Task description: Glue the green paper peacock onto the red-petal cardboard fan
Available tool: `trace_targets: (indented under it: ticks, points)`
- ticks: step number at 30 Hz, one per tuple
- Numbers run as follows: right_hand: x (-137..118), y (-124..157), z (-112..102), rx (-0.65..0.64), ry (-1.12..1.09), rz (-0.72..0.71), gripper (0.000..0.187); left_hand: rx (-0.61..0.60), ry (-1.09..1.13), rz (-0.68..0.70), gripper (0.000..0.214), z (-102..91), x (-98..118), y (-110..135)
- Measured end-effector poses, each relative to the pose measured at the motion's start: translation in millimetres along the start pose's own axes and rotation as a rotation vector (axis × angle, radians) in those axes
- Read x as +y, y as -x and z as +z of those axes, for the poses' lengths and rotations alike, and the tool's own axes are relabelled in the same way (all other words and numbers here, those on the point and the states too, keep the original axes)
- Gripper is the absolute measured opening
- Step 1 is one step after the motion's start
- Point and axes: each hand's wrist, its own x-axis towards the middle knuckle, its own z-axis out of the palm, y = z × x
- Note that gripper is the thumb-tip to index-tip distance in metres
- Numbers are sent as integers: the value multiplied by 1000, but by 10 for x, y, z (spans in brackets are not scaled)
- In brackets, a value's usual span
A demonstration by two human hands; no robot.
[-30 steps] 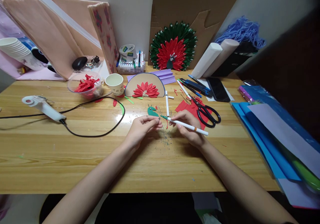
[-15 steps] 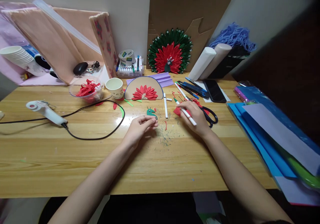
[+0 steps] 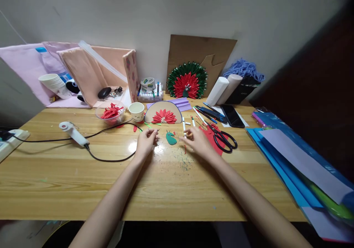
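Both of my hands rest on the wooden table [image 3: 166, 189]. My left hand [image 3: 146, 141] has its fingertips pinched together over something too small to make out. A teal paper bird cutout [image 3: 170, 138] lies flat between the hands. My right hand [image 3: 195, 140] is to the right of it, fingers loosely spread and holding nothing, its tips close to a white marker [image 3: 184, 124] lying on the table. Just beyond stands a half-round card with a red paper flower [image 3: 163, 114].
Black scissors [image 3: 225, 141] lie on red paper [image 3: 212, 144] to the right, near a phone [image 3: 232, 116] and pens. A glue gun [image 3: 73, 133] with its black cord lies to the left. A paper cup [image 3: 136, 110], a bowl of red strips [image 3: 110, 113] and coloured sheets [image 3: 290, 159] surround the hands.
My right hand has put down the white pen and come back beside the bird cutout. The left hand has shifted left off the cutout. The camera has tilted up and back.
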Motion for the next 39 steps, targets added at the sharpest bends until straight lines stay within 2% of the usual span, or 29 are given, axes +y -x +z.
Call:
trace_targets:
  ticks: [2, 5, 9, 13, 15, 20, 22, 24, 27, 31, 39]
  points:
    - [-234, 20, 183, -31, 115, 26, 40, 8, -16, 34, 39, -16, 4, -5]
    - [-414, -4, 376, 13, 214, 65, 34, 16, -45, 73, 33, -49, 36, 1]
    - [-397, -43, 405, 32, 194, 71, 19, 28, -97, 111, 25, -80, 78, 16]
    - [-297, 7, 347, 66, 118, 32, 17, 18, -146, 126, 20, -61, 113, 57]
    - [-257, 45, 321, 91, -84, 46, 21, -3, -157, 123, 20, -39, 149, 97]
    - [-248, 117, 222, -15, -1032, 268, 34, -107, -112, 123, 23, 5, 326, 248]
    - [-271, 149, 187, -48, -1259, 284, 36, -126, -54, 142, 21, 10, 409, 317]
    - [-295, 184, 175, -77, -1351, 282, 39, -136, -16, 167, 20, 8, 482, 383]
    - [-322, 233, 188, -80, -1352, 243, 39, -144, -28, 220, 18, 7, 565, 467]
    - [-340, 270, 210, -53, -1238, 134, 36, -176, -65, 273, 17, 23, 620, 537]
    - [-372, 314, 183, 6, -987, -1, 32, -237, -41, 240, 21, 57, 617, 582]
